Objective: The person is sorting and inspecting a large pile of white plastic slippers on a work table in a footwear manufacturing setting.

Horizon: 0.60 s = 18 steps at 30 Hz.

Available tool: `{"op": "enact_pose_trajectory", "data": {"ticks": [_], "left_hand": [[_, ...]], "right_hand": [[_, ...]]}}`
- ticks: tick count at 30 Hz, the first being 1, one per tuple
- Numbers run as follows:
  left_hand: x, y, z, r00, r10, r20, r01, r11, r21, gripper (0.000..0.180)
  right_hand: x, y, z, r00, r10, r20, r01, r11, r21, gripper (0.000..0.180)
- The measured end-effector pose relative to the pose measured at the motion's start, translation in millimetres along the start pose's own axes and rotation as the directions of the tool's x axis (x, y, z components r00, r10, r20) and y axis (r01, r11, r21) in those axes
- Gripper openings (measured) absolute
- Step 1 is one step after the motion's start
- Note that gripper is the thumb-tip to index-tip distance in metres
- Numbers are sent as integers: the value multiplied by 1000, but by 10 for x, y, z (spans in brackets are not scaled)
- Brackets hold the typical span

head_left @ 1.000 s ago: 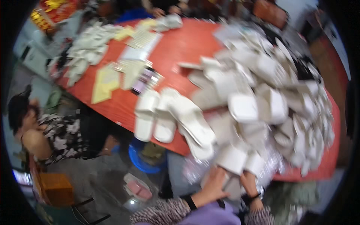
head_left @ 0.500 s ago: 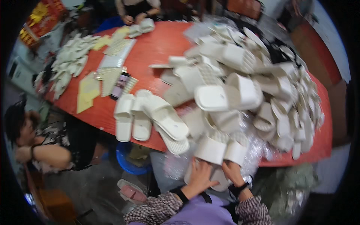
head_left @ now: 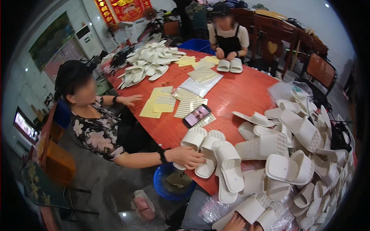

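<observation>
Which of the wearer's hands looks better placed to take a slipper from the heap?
Probably the right hand. Though mostly cut off by the lower edge, it is nearer the heap, which lies ahead and rightward. The left hand, at the pair's left slipper, would likely cross over it.

Workshop: heaped slippers (head_left: 303, 134), printed sheets (head_left: 185, 109), red worktable (head_left: 241, 100).

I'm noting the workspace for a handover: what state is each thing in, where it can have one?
Nearest slippers, side by side, soles down
Left grip, by a slipper's strap; closure unclear
Right grip, mostly cut off; closure unclear
Phone, face up, screen lit
Paper sheets, flat, overlapping
Blue basin, open-topped, something inside
Clear plastic, crumpled
Near slipper pile, jumbled
Far slipper pile, heaped
</observation>
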<state>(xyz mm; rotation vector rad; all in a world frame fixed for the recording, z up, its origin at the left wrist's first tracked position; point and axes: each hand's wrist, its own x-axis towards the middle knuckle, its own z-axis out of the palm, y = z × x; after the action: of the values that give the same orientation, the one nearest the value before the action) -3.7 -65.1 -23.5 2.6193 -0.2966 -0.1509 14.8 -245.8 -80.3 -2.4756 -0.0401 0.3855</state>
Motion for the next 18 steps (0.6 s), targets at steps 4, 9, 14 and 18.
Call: {"op": "enact_pose_trajectory", "data": {"ticks": [4,9,14,18], "left_hand": [[226,12,315,992,33,-125,-52,986,-156,78],[153,-346,459,983,-138,-118,94,944,-316,73],[260,-578,550,973,-192,-130,130,916,-379,69],[271,-762,637,958,-260,-125,189,892,-410,66]], "right_hand": [[-23,-146,-209,997,-21,-68,24,999,45,33],[44,-79,-167,996,48,78,-46,999,-28,33],[-6,84,-256,994,87,65,-86,996,-32,37],[-20,-418,-436,985,89,149,-87,996,-19,36]]}}
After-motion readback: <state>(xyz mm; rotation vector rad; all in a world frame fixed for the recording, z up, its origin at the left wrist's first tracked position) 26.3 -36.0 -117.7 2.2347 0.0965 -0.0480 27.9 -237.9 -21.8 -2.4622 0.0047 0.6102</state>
